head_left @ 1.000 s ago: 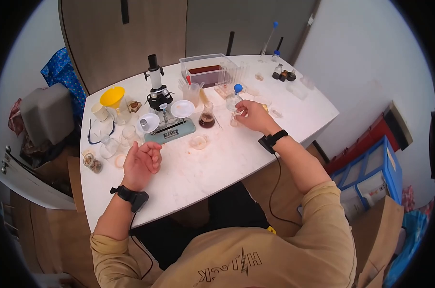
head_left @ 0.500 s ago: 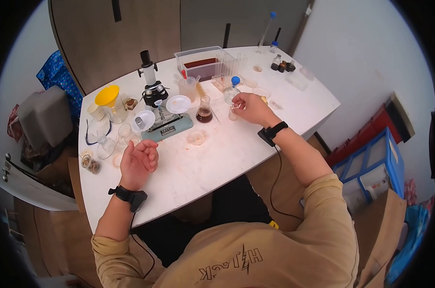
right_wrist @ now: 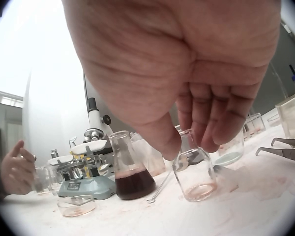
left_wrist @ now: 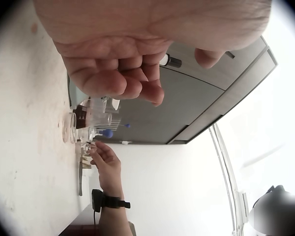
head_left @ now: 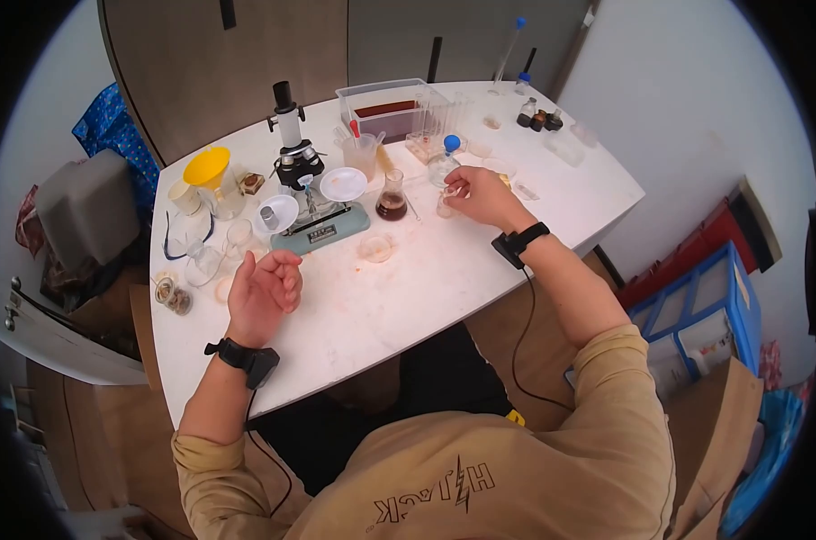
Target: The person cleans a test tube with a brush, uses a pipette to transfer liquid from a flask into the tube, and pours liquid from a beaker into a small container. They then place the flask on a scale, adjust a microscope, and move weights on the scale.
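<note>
With thumb and fingers my right hand point(head_left: 491, 200) pinches the neck of a small clear glass bottle point(right_wrist: 195, 181) at the right of the table. A reddish film shows at the bottle's base. Left of it stands a conical flask point(right_wrist: 132, 183) of dark brown-red liquid, with a thin metal rod point(right_wrist: 160, 189) lying between them. Behind the bottle is a clear vessel with a blue bulb point(head_left: 451, 143). My left hand point(head_left: 262, 290) hovers over the table's left front, palm turned inward, fingers loosely curled and holding nothing. A shallow glass dish point(head_left: 376, 247) lies between the hands.
A balance point(head_left: 322, 232) with white pans stands before a microscope point(head_left: 291, 135). A yellow funnel point(head_left: 207, 167), glassware and a jar point(head_left: 175, 299) crowd the left side. Behind are a clear plastic bin point(head_left: 363, 95) and test tubes point(head_left: 439, 115). Tweezers point(right_wrist: 280, 150) lie at the right.
The head view shifts slightly. Both hands stay nearly in place, the right fingers at the bottle's neck throughout.
</note>
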Tool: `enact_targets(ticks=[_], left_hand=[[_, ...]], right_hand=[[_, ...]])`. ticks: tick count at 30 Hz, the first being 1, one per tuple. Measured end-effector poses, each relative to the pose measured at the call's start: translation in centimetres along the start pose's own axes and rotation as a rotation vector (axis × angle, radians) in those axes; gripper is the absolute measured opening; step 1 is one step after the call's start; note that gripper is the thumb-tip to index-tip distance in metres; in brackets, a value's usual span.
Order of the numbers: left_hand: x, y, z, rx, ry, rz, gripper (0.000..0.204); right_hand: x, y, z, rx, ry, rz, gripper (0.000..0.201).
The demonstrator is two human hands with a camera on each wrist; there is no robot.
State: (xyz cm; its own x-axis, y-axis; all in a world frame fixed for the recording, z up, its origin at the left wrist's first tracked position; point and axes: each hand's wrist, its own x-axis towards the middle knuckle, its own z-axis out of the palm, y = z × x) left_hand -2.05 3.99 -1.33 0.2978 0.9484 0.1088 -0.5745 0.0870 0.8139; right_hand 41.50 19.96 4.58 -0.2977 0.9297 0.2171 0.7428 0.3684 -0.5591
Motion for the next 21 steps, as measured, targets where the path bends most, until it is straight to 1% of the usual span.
enact_targets(ticks=[10,13,15,19,21], left_hand=[[0.0,0.1,0.2,0.006,0.003,-0.004,0.072],[0.0,0.0,0.2,0.007,0.001,0.003,0.072],[0.0,0.0,0.2,0.007,0.002,0.001,0.072],[0.1,-0.1,0.0,-0.016,0.005,-0.007,0.072],[0.1,0.0,0.0,-0.013,-0.01,-0.008,0.071]], right_hand=[[0.3,0.0,-0.1,-0.009,-0.013,0.015,0.041],[1.1,-0.1,-0.4,-0.012,0.028,0.001,0.04],[1.9,-0.8,-1.0,0.036,0.076,-0.01,0.037],[4.7,-2.5,-1.4,0.031,0.096,-0.04,0.036],[6.4,-4.1,-1.3,0.018,0.106,-0.098,0.037]])
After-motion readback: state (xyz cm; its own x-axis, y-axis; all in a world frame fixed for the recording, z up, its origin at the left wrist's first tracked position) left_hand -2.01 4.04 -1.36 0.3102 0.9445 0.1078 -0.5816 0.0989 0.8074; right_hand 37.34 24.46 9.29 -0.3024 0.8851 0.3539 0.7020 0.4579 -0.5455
